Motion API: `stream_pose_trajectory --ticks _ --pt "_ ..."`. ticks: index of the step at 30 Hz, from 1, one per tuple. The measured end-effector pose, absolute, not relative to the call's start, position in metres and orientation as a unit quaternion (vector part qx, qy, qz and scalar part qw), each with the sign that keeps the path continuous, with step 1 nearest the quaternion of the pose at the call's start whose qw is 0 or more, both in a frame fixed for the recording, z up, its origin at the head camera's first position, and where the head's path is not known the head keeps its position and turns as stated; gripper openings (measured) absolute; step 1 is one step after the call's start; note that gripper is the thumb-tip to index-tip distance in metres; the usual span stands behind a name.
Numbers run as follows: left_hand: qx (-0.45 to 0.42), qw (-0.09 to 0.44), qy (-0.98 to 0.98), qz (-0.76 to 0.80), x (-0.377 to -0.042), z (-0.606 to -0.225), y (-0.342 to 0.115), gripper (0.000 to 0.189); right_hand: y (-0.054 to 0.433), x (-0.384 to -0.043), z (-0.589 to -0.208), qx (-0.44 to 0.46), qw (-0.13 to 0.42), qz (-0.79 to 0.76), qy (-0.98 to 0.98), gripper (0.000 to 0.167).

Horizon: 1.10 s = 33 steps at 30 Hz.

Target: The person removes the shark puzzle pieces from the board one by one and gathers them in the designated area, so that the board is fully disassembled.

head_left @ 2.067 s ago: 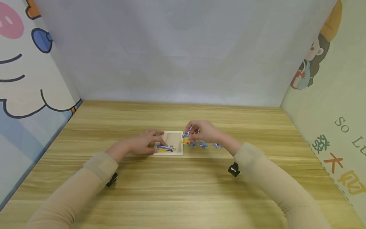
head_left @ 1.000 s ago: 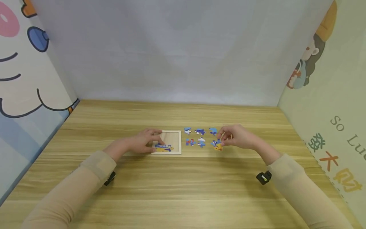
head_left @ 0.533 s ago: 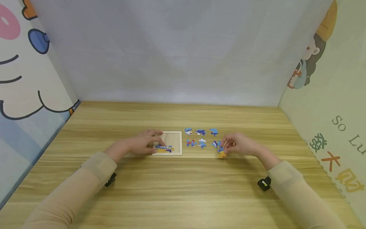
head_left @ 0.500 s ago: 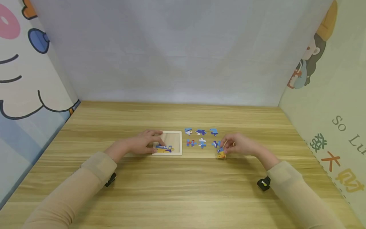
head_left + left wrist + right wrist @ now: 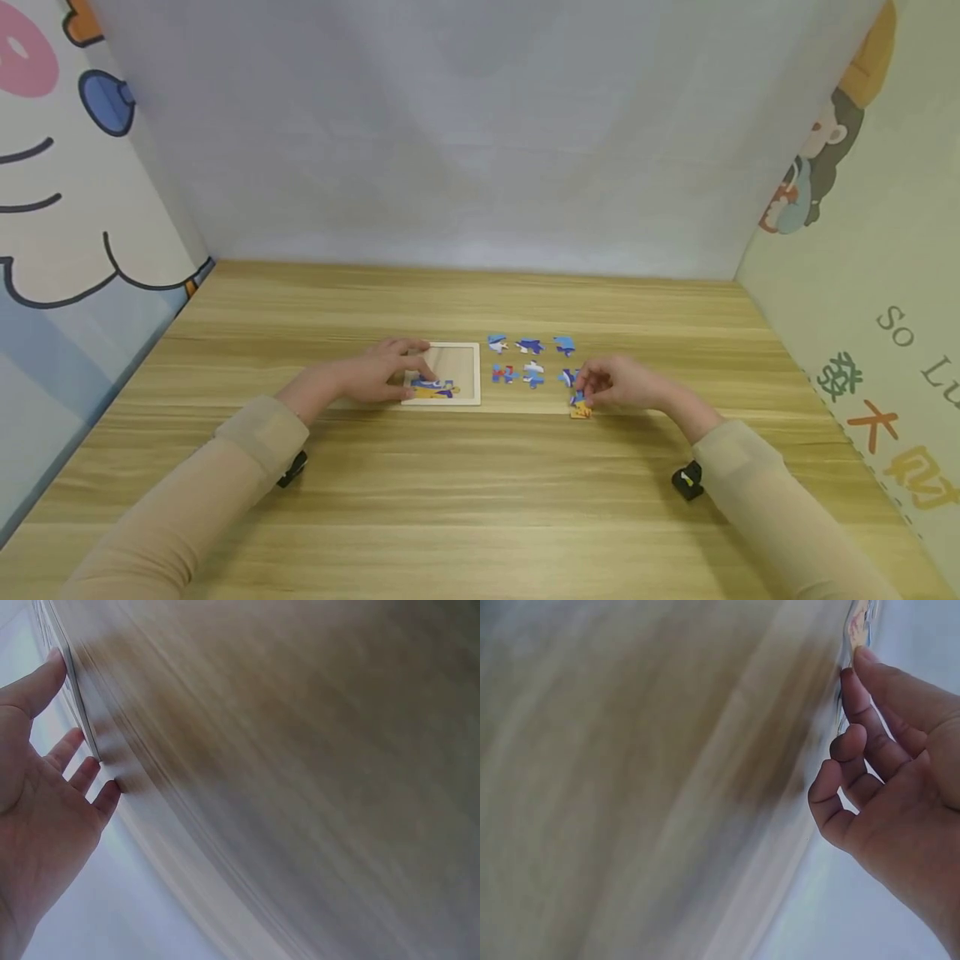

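In the head view, my left hand rests over the left side of a square wooden puzzle tray, its fingers fairly straight and its thumb at the near rim. Joined blue-and-yellow puzzle pieces lie along the tray's near side, partly under that hand. To the right, my right hand pinches a blue-and-yellow puzzle piece between thumb and index finger, low at the table. In the right wrist view a strip of this piece shows beyond the thumb tip. The left wrist view shows the thumb against the tray's edge.
Between tray and right hand lie loose puzzle pieces in two rows, among them a dark blue one and a red-and-blue one. Another piece touches or nearly touches the right fingers. A pale wall stands behind the wooden table.
My right hand has carried the pinched puzzle piece from beside the tray to the right end of the loose pieces, then lower toward me, turning it slightly. The left hand stays at the tray.
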<state>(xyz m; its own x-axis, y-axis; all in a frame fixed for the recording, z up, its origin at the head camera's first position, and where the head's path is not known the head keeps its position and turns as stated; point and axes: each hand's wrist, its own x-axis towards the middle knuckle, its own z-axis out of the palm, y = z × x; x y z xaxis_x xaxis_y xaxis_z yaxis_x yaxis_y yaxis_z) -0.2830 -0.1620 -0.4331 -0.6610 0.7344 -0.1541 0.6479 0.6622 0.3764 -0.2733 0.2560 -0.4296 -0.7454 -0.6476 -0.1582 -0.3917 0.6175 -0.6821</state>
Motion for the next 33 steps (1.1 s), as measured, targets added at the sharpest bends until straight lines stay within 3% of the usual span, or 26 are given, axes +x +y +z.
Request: stream_pose_trajectory --ticks 11,20,26,33 --pt "0.385 0.146 0.897 0.162 -0.283 -0.429 -0.161 0.033 0.254 -0.273 -0.427 -0.300 0.187 -0.313 0.881 0.014" --pt "0.366 0.144 0.904 0.166 -0.283 -0.429 -0.159 0.042 0.245 -0.271 -0.414 -0.336 0.122 -0.269 0.894 0.011" --pt "0.332 0.140 0.921 0.150 -0.285 -0.430 -0.160 0.057 0.231 -0.272 -0.396 -0.333 0.129 -0.255 0.899 0.015" --pt "0.310 0.131 0.930 0.148 -0.288 -0.434 -0.165 0.074 0.209 -0.274 -0.374 -0.360 0.088 -0.239 0.898 0.021"
